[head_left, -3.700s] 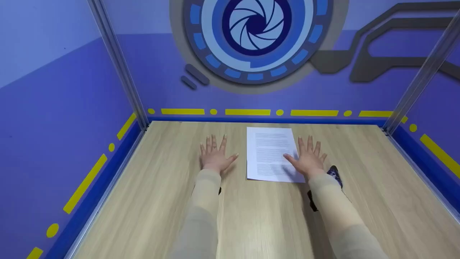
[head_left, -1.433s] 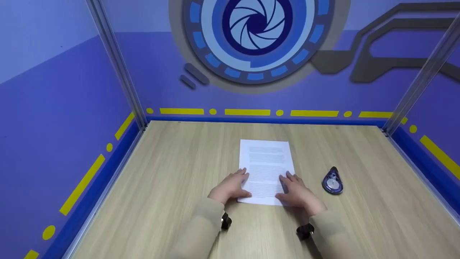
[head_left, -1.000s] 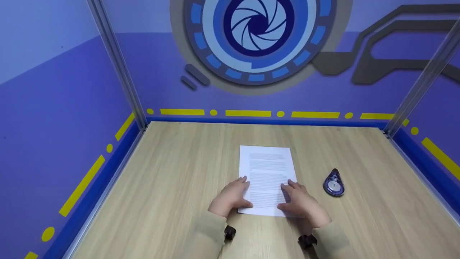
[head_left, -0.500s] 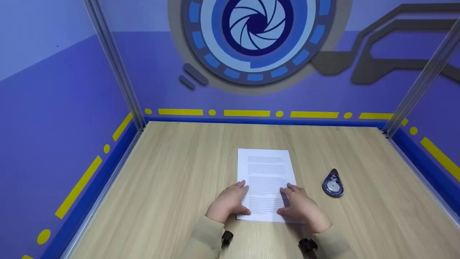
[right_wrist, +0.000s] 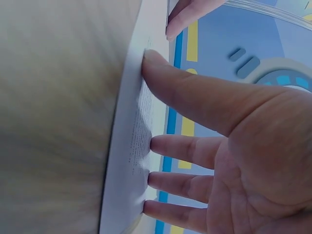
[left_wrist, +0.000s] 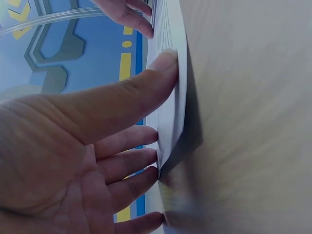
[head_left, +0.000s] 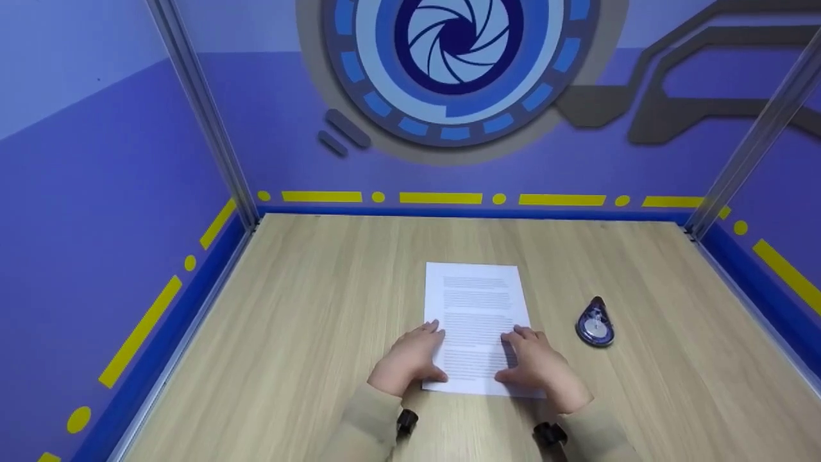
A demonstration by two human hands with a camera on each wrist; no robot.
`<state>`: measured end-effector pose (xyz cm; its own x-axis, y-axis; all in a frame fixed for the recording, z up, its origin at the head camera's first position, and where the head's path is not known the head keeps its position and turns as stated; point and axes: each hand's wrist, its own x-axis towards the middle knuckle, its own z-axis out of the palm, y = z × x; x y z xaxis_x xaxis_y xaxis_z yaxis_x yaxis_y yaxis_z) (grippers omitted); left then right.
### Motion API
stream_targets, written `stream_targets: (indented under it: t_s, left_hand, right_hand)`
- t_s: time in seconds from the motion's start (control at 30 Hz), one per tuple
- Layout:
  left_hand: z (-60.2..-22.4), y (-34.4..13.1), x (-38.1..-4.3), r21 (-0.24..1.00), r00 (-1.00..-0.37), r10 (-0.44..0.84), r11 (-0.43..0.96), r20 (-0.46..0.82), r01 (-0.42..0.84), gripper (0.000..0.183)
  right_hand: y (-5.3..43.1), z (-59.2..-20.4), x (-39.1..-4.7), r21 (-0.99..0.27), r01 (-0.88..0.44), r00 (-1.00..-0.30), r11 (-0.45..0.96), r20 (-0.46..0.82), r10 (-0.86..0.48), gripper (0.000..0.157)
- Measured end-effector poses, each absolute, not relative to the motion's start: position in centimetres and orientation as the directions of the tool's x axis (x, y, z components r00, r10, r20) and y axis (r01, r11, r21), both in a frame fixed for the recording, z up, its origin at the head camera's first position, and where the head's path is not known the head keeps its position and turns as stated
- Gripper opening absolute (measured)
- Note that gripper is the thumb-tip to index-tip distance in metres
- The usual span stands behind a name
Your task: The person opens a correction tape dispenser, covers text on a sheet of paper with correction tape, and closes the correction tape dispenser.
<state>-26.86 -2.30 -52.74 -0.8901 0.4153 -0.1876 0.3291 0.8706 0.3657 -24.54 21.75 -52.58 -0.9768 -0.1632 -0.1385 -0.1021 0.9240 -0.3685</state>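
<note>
A printed sheet of paper (head_left: 474,301) lies on the wooden table with its short side toward me. My left hand (head_left: 410,359) is at its lower left side, fingertips and thumb touching it. On the lower right side rests my right hand (head_left: 535,362), its fingers and thumb pressing on the page. In the left wrist view the thumb (left_wrist: 131,95) sits on the sheet close to its edge, and a corner stands a little off the table over a shadow. The right wrist view shows the fingers (right_wrist: 183,180) straight, tips down on the paper.
A dark teardrop-shaped correction tape (head_left: 595,324) lies to the right of the sheet, beyond my right hand. Blue-purple panels with yellow marks enclose the table (head_left: 308,308) at the back and both sides, with metal posts (head_left: 205,115) in the corners.
My hands were spread near the sheet's far position, then came onto its sides. The paper has slid toward me and slightly left. Over the last half second hands and sheet have hardly moved.
</note>
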Motion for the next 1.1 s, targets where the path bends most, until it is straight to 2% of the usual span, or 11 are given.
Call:
stream_targets:
  t_s: [0.27, 0.4, 0.53, 0.7, 0.93, 1.1]
  left_hand:
    - [-52.4, -2.4, -26.8, 0.358, -0.891, 0.407, 0.877, -0.199, 0.320, 0.087]
    - [-52.3, -2.4, -26.8, 0.338, -0.889, 0.413, 0.880, -0.198, 0.333, 0.087]
    - [-52.5, -2.5, -26.8, 0.332, -0.887, 0.416, 0.881, -0.201, 0.338, 0.087]
    - [-52.6, -2.5, -26.8, 0.340, -0.886, 0.416, 0.879, -0.205, 0.334, 0.087]
    - [-52.5, -2.4, -26.8, 0.346, -0.886, 0.418, 0.877, -0.204, 0.334, 0.088]
    - [-52.7, -2.4, -26.8, 0.350, -0.884, 0.420, 0.875, -0.204, 0.335, 0.087]
  right_hand:
    - [21.9, -52.3, -24.7, -0.377, -0.112, -0.978, 0.919, -0.121, -0.169, 0.073]
    - [22.1, -52.4, -25.0, -0.396, -0.117, -0.984, 0.911, -0.077, -0.159, 0.061]
    - [22.7, -52.7, -25.6, -0.474, -0.119, -0.992, 0.873, 0.018, -0.126, 0.053]
    - [24.1, -52.9, -26.5, -0.583, -0.080, -0.994, 0.809, 0.110, -0.019, 0.056]
    - [26.7, -52.3, -27.1, -0.689, 0.051, -0.978, 0.723, 0.112, 0.176, 0.065]
    - [29.0, -52.3, -27.0, -0.708, 0.100, -0.955, 0.699, 0.129, 0.267, 0.071]
